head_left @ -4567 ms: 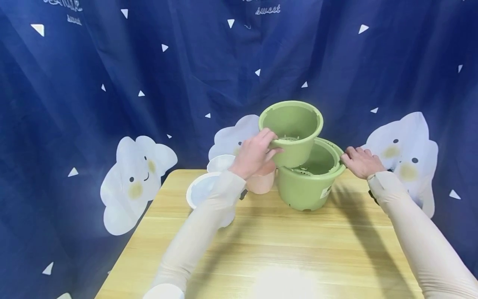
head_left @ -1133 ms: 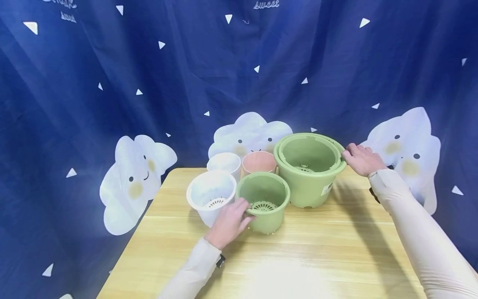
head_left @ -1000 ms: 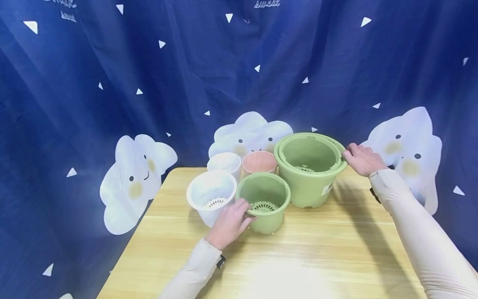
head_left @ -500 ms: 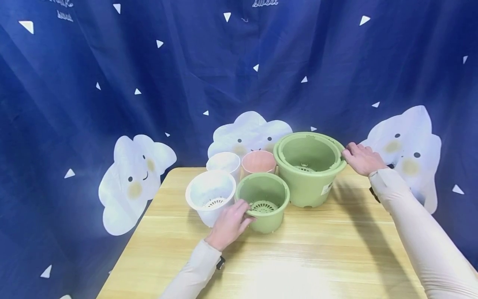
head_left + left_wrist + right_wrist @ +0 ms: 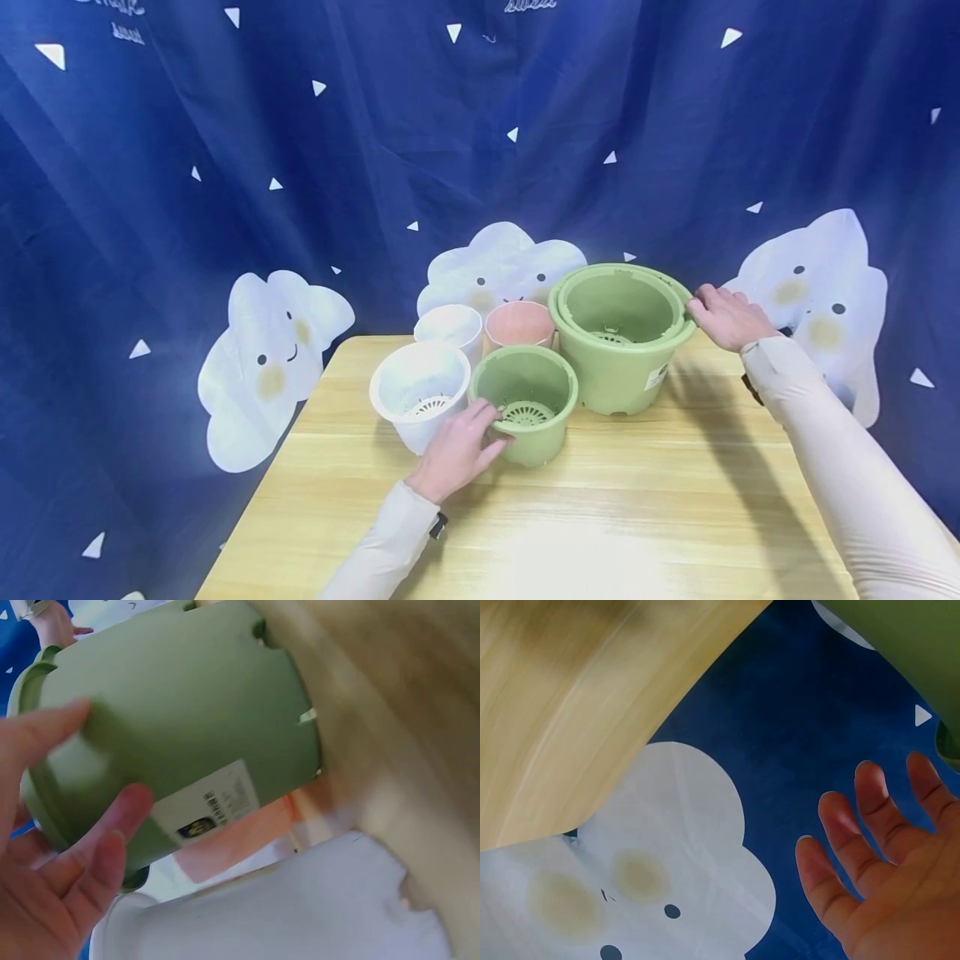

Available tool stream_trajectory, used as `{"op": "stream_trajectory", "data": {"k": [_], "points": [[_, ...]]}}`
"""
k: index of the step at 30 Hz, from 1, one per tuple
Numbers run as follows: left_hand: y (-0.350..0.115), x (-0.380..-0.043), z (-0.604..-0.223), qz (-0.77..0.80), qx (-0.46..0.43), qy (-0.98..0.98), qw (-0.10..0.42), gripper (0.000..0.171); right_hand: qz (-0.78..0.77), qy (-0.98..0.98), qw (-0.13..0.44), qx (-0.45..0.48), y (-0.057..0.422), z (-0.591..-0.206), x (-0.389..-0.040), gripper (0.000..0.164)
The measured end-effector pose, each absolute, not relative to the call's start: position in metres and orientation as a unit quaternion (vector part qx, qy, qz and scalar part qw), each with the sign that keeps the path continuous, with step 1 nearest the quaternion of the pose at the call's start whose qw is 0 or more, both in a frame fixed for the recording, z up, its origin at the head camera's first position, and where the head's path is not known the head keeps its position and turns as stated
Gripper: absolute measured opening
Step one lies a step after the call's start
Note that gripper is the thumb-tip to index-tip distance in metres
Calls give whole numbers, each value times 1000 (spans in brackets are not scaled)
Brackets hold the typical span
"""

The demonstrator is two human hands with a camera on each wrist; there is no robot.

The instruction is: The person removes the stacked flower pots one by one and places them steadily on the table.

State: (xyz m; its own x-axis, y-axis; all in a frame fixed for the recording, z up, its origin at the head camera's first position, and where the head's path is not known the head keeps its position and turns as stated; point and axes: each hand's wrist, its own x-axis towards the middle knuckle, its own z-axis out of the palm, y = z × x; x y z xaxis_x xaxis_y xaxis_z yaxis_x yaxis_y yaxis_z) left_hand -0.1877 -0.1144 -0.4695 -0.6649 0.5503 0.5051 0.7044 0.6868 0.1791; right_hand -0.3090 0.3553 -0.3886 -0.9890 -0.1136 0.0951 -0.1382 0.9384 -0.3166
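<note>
My left hand [image 5: 455, 450] holds a small green flowerpot [image 5: 551, 433] at the left side of its rim. In the left wrist view, the thumb lies against the outer wall, and a printed label [image 5: 214, 806] shows lower down. The pot stands upright in front of a large green flowerpot [image 5: 607, 379], which has another green flowerpot [image 5: 622, 300] nested inside. At the right of the large pot's rim, my right hand [image 5: 729, 321] touches it. The right wrist view shows the fingers loosely extended beside the pot; the thumb is hidden there.
A white pot [image 5: 386, 396] with a slotted bottom stands left of the small green one. Behind are a second white pot [image 5: 450, 321] and a pink pot [image 5: 520, 323]. The wooden table [image 5: 637, 508] ends at a blue curtain [image 5: 390, 142] with cloud prints.
Several seconds ago my left hand held the small green pot raised over the large one. It now stands on the table, shifted slightly left in the last half second. The right hand has stayed put.
</note>
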Motion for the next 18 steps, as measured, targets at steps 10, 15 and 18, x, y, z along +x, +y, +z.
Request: {"op": "stream_trajectory", "data": {"k": [10, 15, 18], "points": [[-117, -191, -435, -185, -343, -906, 165, 55, 167, -983, 37, 65, 357, -389, -311, 59], [-118, -204, -401, -150, -347, -909, 174, 50, 168, -983, 33, 65, 357, -390, -312, 60], [-119, -217, -379, -129, -351, -910, 179, 49, 166, -983, 33, 65, 357, -391, -312, 60]]}}
